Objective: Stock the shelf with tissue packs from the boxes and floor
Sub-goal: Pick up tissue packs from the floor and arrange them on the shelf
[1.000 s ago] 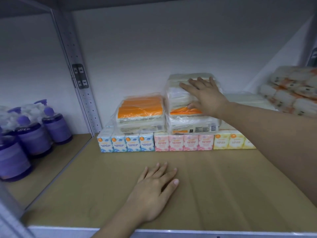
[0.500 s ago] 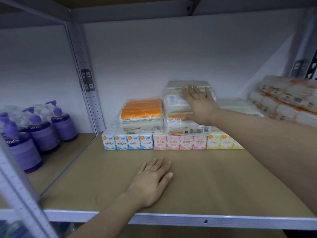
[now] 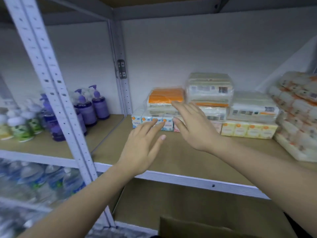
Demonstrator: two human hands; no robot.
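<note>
Head view of the shelf (image 3: pixel 197 152), as I see it from my remote station: my left hand (image 3: pixel 143 146) hangs above the shelf board with its fingers straight and spread, holding nothing; my right hand (image 3: pixel 194 127) is likewise spread and empty, raised in front of the stacked goods, with whether it touches any of them not discernible; the tissue packs sit at the back of the shelf against the white wall; a front row of small boxed packs runs from blue (image 3: pixel 151 121) through pink, partly hidden by the right hand, to yellow (image 3: pixel 248 129); on that row rests an orange-topped wrapped pack (image 3: pixel 165 98), beside it a taller stack of two wrapped packs (image 3: pixel 210 91), and to the right a lower white wrapped pack (image 3: pixel 253 109); a large bundle of orange-and-white packs (image 3: pixel 299 114) leans at the far right edge; in the neighbouring bay, beyond the perforated grey upright (image 3: pixel 51 79), stand purple pump bottles (image 3: pixel 99 103) and green-labelled bottles (image 3: pixel 25 129); wrapped water bottles (image 3: pixel 34 182) fill the level beneath them, blurred; a brown cardboard edge (image 3: pixel 197 227) shows at the bottom.
</note>
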